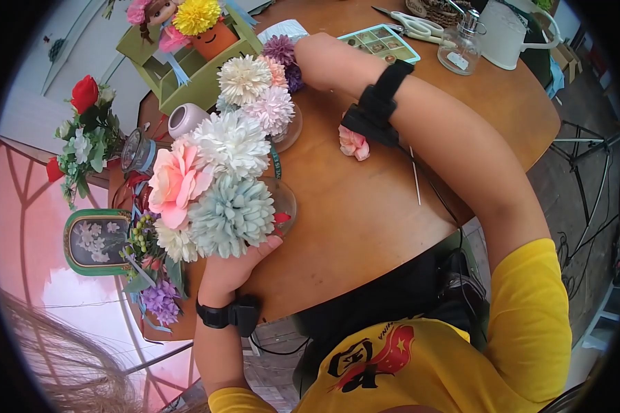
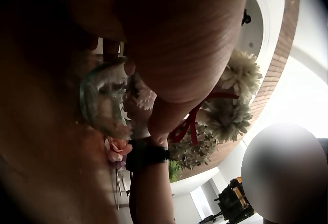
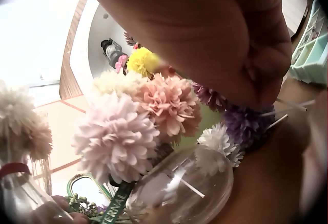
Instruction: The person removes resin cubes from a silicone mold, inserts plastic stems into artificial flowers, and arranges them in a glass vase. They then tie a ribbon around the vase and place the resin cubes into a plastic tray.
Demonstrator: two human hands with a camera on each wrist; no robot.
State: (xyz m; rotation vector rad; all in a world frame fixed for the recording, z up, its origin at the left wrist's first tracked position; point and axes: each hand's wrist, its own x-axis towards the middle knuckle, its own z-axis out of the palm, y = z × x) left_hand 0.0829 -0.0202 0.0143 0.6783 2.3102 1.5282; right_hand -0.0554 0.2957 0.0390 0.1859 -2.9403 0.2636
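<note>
My left hand (image 1: pixel 231 272) (image 2: pixel 179 45) grips a clear glass vase (image 1: pixel 284 199) (image 2: pixel 102 98) with a red ribbon. White, pink and blue-grey flowers (image 1: pixel 233 215) hide part of it in the head view. Beyond it, a second round glass vase (image 1: pixel 291 131) (image 3: pixel 179 193) bears a green ribbon and cream, peach and pale pink flowers (image 3: pixel 117 137). My right hand (image 1: pixel 324 63) (image 3: pixel 220 39), its fingers curled, pinches a mauve flower (image 1: pixel 279 48) (image 3: pixel 209 96); the fingertips are partly hidden. A purple flower (image 3: pixel 245 126) is just below that hand.
A loose pink flower (image 1: pixel 353 142) and thin stick (image 1: pixel 415 177) lie on the table (image 1: pixel 365 213). Behind are a compartment box (image 1: pixel 381 45), scissors (image 1: pixel 420 27), glass bottle (image 1: pixel 459 48) and white can (image 1: pixel 504 34). At left are a green crate (image 1: pixel 169 76), red-rose vase (image 1: pixel 138 151) and oval frame (image 1: pixel 98 241).
</note>
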